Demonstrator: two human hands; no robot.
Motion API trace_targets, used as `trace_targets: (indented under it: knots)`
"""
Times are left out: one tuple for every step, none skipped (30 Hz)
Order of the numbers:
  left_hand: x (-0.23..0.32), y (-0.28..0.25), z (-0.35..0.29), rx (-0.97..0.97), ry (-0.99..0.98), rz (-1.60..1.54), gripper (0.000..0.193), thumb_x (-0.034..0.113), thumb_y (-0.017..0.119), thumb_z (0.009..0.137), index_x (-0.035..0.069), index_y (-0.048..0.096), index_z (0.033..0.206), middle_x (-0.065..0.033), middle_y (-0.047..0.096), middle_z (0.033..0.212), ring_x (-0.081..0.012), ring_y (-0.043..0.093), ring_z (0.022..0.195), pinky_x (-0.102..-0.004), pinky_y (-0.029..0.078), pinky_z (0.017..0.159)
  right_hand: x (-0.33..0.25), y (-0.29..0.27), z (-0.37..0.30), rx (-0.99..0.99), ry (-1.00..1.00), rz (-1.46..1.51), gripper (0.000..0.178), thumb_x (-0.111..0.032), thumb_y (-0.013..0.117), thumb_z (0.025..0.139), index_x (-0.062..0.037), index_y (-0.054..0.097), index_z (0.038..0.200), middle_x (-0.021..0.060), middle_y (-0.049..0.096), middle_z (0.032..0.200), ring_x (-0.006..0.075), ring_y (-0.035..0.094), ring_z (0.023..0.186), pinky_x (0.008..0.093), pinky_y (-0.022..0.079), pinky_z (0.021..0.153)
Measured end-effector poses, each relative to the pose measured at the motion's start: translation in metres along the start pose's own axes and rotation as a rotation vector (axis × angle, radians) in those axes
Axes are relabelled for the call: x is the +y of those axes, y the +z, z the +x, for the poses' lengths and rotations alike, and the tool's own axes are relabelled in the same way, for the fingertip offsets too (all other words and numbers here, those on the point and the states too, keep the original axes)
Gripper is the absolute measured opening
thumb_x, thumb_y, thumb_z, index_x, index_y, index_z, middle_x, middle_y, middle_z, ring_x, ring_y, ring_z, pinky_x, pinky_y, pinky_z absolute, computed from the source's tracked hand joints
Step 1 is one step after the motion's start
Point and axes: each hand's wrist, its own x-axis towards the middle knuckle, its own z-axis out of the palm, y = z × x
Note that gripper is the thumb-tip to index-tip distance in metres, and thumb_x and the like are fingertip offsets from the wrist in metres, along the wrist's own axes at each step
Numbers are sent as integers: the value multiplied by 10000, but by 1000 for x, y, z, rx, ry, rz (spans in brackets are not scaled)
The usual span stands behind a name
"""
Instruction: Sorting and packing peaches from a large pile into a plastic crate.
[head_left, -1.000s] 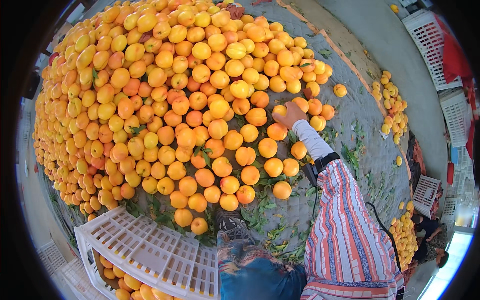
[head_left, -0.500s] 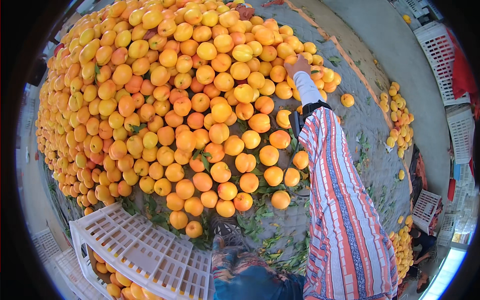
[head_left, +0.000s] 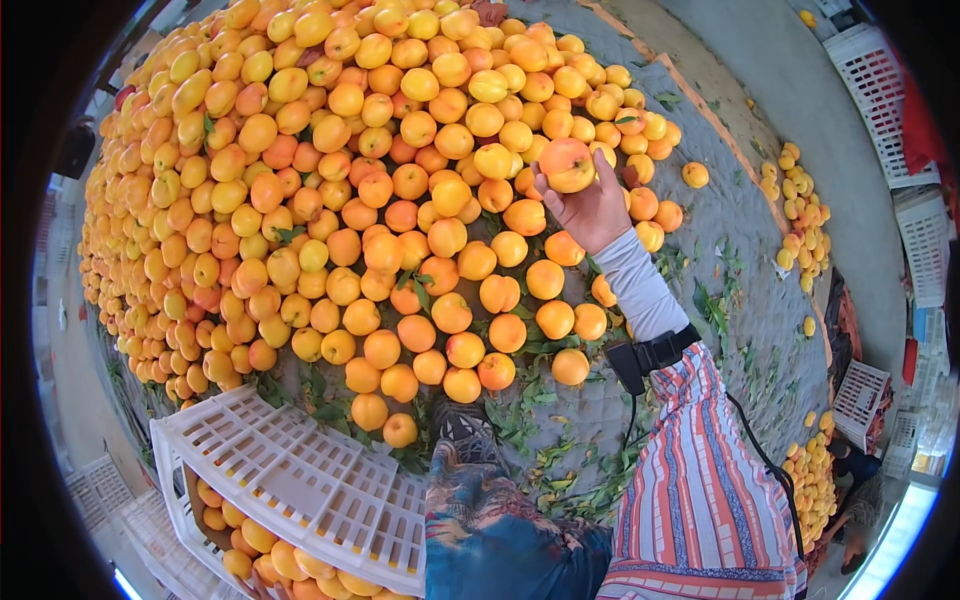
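Observation:
My right hand (head_left: 592, 212) holds a yellow peach (head_left: 567, 165) with a red blush, its fingers and thumb curled around the fruit from below. The hand is above the right edge of a large heap of yellow-orange peaches (head_left: 385, 250). A grey sleeve and a black strap with a small dark device (head_left: 650, 358) cover my right wrist and forearm. At the lower left a white slatted plastic crate (head_left: 300, 480) stands tilted beside my leg, with peaches (head_left: 285, 560) showing inside and under its side. My left hand cannot be seen.
The heap lies on a grey quilted mat (head_left: 720, 270) strewn with green leaves (head_left: 570, 470). Smaller piles of fruit (head_left: 800, 220) lie past the mat's orange edge on the right. White crates (head_left: 880, 100) line the far right, and another person (head_left: 855, 500) is at the lower right.
My right hand has come back from the heap's far right edge toward me and turned, and now a peach shows in it. The view has shifted slightly.

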Motion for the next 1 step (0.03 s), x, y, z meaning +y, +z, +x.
trace_targets:
  knots:
    - [-6, -7, -9, 1, -10, 10, 588, 471, 563, 855, 148, 452, 1333, -230, 261, 1431, -380, 449, 1174, -426, 400, 962, 8, 0, -1, -105, 96, 82, 593, -507, 430, 909, -29, 402, 1259, 185, 522, 1164, 270, 609, 914, 307, 557, 705]
